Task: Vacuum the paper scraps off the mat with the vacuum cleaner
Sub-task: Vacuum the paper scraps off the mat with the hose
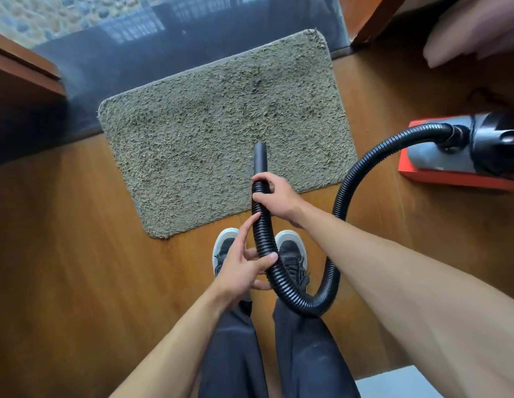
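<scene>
Leftmost, a corner of brown wooden furniture (23, 70) beside a dark strip of floor (86, 70). Next, askew on the wooden floor (77, 254), far corners reaching onto that dark strip, the shaggy grey-green mat (221, 119). Below its near edge, the left hand (241, 268): forefinger stretched up along the ribbed black hose (343, 193) and touching it, thumb laid across the hose, remaining fingers curled loosely beneath. Under the hand, two dark shoes (222, 248) with pale toes, and dark trousers (230, 354) lower down. Just right of centre, the smooth black nozzle (260, 156), tip over the mat's near part; touching the pile or not, impossible to tell. Directly behind the nozzle, the right hand (275, 198), fingers and thumb wrapped round the hose's end. From there, looping down past the shoes, then up and rightward, the hose again, plugged into the grey-and-black vacuum cleaner (479, 147). Underneath that, an orange box (451, 179), well apart from the mat.
</scene>
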`<action>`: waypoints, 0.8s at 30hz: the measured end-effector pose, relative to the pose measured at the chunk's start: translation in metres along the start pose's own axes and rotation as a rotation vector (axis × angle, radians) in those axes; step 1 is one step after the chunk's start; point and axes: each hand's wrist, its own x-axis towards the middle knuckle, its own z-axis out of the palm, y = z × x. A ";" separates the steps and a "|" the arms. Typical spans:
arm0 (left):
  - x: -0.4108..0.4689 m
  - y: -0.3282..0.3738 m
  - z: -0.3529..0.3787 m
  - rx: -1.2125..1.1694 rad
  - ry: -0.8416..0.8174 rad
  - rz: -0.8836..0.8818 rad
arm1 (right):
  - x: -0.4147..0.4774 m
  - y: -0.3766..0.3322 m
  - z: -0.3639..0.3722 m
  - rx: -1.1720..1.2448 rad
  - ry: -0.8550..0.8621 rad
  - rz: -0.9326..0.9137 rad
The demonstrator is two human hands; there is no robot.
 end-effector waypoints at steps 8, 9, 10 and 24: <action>-0.020 0.075 0.030 0.311 -0.061 0.200 | -0.042 -0.064 -0.065 0.171 0.137 -0.187; -0.022 0.083 0.034 0.344 -0.080 0.231 | -0.048 -0.070 -0.073 0.186 0.170 -0.205; -0.023 0.092 0.039 0.380 -0.103 0.259 | -0.054 -0.075 -0.082 0.200 0.207 -0.222; -0.048 0.171 0.144 0.732 -0.410 0.388 | -0.157 -0.095 -0.199 0.329 0.628 -0.353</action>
